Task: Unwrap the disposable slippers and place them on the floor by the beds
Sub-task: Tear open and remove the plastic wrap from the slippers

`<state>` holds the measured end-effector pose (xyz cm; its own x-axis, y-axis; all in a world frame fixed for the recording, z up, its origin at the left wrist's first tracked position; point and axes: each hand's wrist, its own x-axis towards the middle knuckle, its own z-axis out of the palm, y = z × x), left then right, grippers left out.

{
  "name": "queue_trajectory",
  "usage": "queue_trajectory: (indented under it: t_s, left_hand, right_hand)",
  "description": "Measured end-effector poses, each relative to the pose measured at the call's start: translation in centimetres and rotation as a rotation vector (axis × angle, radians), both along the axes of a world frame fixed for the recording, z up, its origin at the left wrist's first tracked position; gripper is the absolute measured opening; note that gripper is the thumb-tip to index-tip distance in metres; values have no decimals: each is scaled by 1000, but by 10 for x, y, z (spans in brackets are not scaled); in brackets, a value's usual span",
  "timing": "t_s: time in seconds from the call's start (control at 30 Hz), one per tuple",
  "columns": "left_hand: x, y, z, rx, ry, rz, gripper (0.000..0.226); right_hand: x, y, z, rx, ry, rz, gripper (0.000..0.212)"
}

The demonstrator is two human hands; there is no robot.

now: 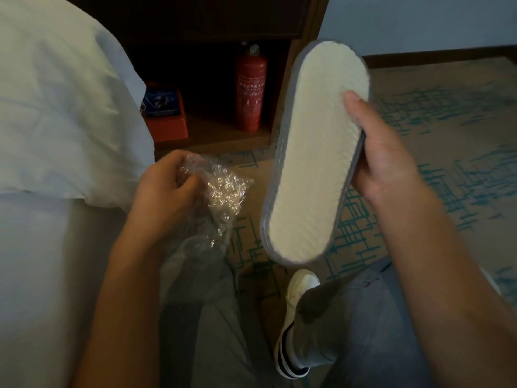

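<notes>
My right hand (383, 161) grips the flat disposable slippers (313, 152) by their right edge, holding them up with a cream sole facing me and a grey rim around it. Whether one or two slippers are in the stack I cannot tell. My left hand (165, 191) is closed on the crumpled clear plastic wrapper (223, 191), which hangs over my left thigh. The wrapper and the slippers are apart. Below them lies the patterned carpet floor (447, 152).
A bed with white sheets and a pillow (61, 107) fills the left side. A dark wooden nightstand behind holds a red fire extinguisher (250, 88) and an orange box (165, 113). My grey trouser legs and white shoe (296, 309) are at the bottom.
</notes>
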<state>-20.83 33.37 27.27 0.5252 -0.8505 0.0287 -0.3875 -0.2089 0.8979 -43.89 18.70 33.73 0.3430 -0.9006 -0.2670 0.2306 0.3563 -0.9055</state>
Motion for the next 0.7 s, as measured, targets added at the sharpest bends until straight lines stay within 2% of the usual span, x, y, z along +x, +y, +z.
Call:
queue_trajectory:
  t_s: [0.1,0.2,0.33,0.43,0.53,0.7]
  left_hand:
    - [-10,-4,5,-133,72,21,16]
    - [-22,-7,7,-170,124,-14,13]
    - [-31,-7,9,-216,343,-11,11]
    - [-37,-6,13,-234,632,-3,11]
    - [-40,-7,12,-273,876,-14,23]
    - [-42,-8,9,-350,992,-158,37]
  right_hand:
    - [8,11,-3,-27,115,222,22]
    - [17,19,-11,-88,174,367,25]
    - [20,22,-14,-149,186,488,25]
    - [21,23,-14,-114,145,492,28]
    - [22,22,-15,-84,113,417,22]
    - [22,19,-13,-35,29,298,17]
